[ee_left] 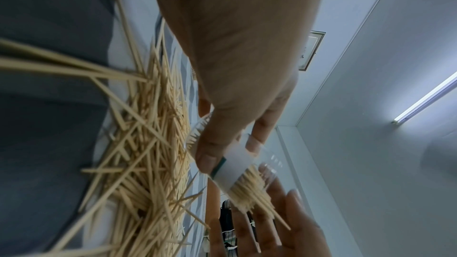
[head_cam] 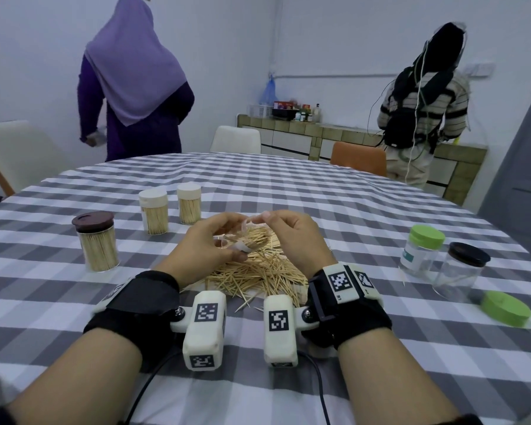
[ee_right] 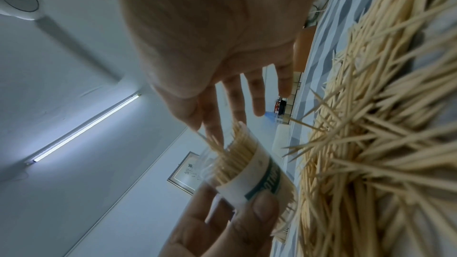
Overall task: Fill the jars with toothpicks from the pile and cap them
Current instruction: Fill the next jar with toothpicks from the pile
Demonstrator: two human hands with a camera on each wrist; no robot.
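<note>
A small clear jar (head_cam: 239,246) with a white label is tilted over the toothpick pile (head_cam: 258,271) at the table's middle. My left hand (head_cam: 209,240) grips the jar (ee_left: 237,165) round its body, thumb on the label. It is packed with toothpicks, some sticking out of its mouth (ee_right: 237,151). My right hand (head_cam: 295,234) is at the mouth; its thumb and forefinger pinch a few toothpicks (ee_right: 213,141) while the other fingers are spread straight. The jar has no cap on. The pile (ee_left: 148,153) lies right under both hands.
Three capped jars full of toothpicks stand at the left: a brown-lidded one (head_cam: 97,243) and two white-capped ones (head_cam: 153,214) (head_cam: 189,207). At the right stand a green-capped jar (head_cam: 422,250), a black-capped jar (head_cam: 460,271) and a loose green lid (head_cam: 505,308). Two people stand beyond the table.
</note>
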